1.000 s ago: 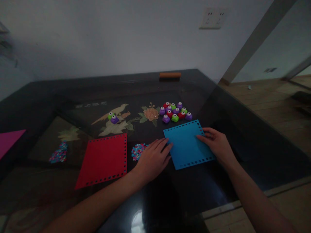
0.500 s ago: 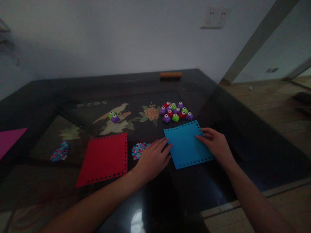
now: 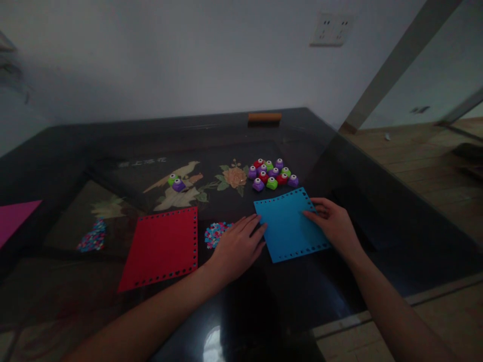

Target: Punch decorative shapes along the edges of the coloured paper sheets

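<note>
A blue paper sheet (image 3: 290, 229) with small shapes punched along its top, right and bottom edges lies on the dark table. My right hand (image 3: 332, 221) grips its right edge, thumb on top and the other fingers curled at the rim. Outstretched fingers of my left hand (image 3: 241, 244) rest at the sheet's left edge. Partly behind that hand is a pile of punched paper confetti (image 3: 216, 234). Just beyond the blue sheet stands a cluster of small paper punches (image 3: 272, 173) in purple, green and red.
To the left lies a red paper sheet (image 3: 164, 246) with punched edges. Two more punches (image 3: 176, 183) sit behind it. Further left are another confetti pile (image 3: 93, 235) and a pink sheet (image 3: 15, 218). A brown cylinder (image 3: 264, 117) lies near the wall.
The view has shifted very slightly. Both hands and the blue sheet hold practically the same positions.
</note>
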A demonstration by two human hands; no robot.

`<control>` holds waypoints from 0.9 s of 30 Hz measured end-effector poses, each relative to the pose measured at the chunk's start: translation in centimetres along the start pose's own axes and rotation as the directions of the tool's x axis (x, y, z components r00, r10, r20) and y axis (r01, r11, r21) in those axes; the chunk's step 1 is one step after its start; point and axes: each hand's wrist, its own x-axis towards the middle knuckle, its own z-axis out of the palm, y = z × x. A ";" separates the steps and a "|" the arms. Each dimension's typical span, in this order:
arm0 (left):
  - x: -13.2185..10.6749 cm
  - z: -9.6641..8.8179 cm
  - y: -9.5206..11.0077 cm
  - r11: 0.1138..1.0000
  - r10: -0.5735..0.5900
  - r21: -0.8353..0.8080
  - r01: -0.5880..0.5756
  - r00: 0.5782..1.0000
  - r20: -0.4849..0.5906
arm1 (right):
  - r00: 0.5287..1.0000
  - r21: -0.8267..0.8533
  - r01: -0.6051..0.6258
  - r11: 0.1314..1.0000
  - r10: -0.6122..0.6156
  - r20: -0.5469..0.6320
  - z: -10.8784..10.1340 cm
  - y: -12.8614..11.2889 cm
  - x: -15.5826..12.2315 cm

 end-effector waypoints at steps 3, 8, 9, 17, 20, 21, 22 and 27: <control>0.0 0.0 0.0 1.000 0.003 0.003 -0.003 1.000 -0.006 | 1.000 0.011 0.003 1.000 -0.003 0.006 -0.1 -0.2 -0.2; -0.1 0.1 -0.2 1.000 -0.001 0.009 0.001 1.000 -0.005 | 0.997 -0.021 0.058 0.998 -0.059 -0.057 -0.6 -0.1 -0.2; -0.1 0.2 -0.2 1.000 0.006 0.013 -0.006 1.000 -0.010 | 0.995 -0.038 0.072 0.997 -0.074 -0.073 -0.7 0.0 -0.2; -0.1 0.3 -0.2 0.999 0.028 0.033 -0.027 0.999 -0.046 | 0.977 -0.230 0.187 0.955 -0.205 -0.056 -0.6 1.4 0.4; 0.0 0.1 -0.2 0.999 0.023 0.027 -0.022 0.999 -0.028 | 0.974 -0.265 0.206 0.942 -0.223 -0.036 -0.6 1.4 0.4; 0.0 0.1 -0.1 0.999 0.021 0.025 -0.020 1.000 -0.020 | 0.974 -0.273 0.209 0.939 -0.226 -0.033 -0.6 1.4 0.4; 0.0 0.0 -0.1 1.000 0.018 0.024 -0.018 1.000 -0.016 | 0.974 -0.276 0.210 0.938 -0.227 -0.030 -0.6 1.4 0.4; 0.0 0.1 -0.2 1.000 0.022 0.021 -0.021 1.000 -0.019 | 0.969 -0.284 0.231 0.931 -0.246 -0.019 -0.6 1.5 0.5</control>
